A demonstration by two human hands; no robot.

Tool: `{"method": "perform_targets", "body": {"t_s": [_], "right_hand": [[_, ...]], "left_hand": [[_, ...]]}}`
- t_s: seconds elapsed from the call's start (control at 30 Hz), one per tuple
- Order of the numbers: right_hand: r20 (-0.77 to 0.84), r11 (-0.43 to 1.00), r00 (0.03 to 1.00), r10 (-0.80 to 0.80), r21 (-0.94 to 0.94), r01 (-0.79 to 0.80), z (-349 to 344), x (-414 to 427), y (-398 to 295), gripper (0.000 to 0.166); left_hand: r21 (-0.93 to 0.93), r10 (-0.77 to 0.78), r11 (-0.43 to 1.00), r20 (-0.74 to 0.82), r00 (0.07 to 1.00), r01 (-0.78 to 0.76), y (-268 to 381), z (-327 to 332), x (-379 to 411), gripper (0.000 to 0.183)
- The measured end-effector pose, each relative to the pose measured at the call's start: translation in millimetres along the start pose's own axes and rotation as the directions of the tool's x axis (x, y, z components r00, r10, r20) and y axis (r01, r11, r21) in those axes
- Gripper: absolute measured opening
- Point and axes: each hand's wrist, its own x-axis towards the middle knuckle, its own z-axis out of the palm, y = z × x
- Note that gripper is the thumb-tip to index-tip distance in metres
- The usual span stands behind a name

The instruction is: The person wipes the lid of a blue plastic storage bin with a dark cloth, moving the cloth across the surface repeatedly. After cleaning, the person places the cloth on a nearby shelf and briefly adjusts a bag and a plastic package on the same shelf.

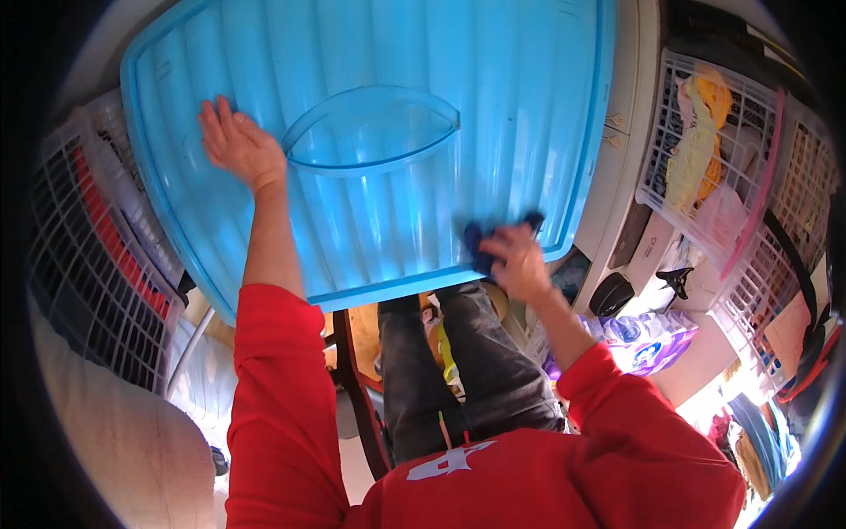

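A large ribbed blue plastic lid (370, 218) fills the upper middle of the view, a lens-shaped raised outline at its centre. My left hand (241, 145) rests flat on its left part, with nothing held. Near the lid's lower right corner, my right hand (522, 264) grips a bunched dark navy cloth (481, 248) against the surface. Both the hand and the cloth are blurred. Whatever lies beneath the lid is hidden.
Plastic baskets stand on both sides; the left one (99, 264) holds dark and red items, the right one (714, 145) clothing. A purple plastic-wrapped pack (641, 344) lies at right. Below the lid, a dark wooden chair part (353, 383) is beside my legs.
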Motion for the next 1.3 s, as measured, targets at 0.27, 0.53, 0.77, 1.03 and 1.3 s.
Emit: {"method": "perform_targets", "body": {"t_s": [0.27, 0.53, 0.77, 1.03, 1.3], "right_hand": [[-0.050, 0.953, 0.992, 0.119, 0.287, -0.100, -72.7, 4.7, 21.9, 0.034], [-0.726, 0.962, 0.679, -0.110, -0.249, -0.110, -116.0, 157.1, 91.5, 0.045], [-0.574, 0.929, 0.806, 0.144, -0.202, -0.310, -30.4, 48.1, 61.1, 0.056], [-0.260, 0.970, 0.936, 0.238, 0.117, -0.214, 62.5, -70.0, -10.3, 0.062], [-0.345, 0.886, 0.917, 0.201, 0.463, -0.020, -77.9, 48.1, -50.0, 0.061]], "left_hand": [[0.058, -0.020, 0.998, -0.003, 1.000, 0.020, 0.9, -4.2, 1.9, 0.042], [0.059, 0.033, 0.998, -0.004, 0.999, -0.033, 4.4, 3.6, 0.9, 0.042], [0.098, 0.088, 0.991, -0.011, 0.996, -0.087, -5.2, -1.8, 2.0, 0.042], [0.088, 0.092, 0.992, 0.007, 0.996, -0.092, 3.4, -5.9, 3.3, 0.044], [0.103, 0.033, 0.994, 0.004, 0.999, -0.033, -1.0, -8.8, 1.3, 0.042]]}}
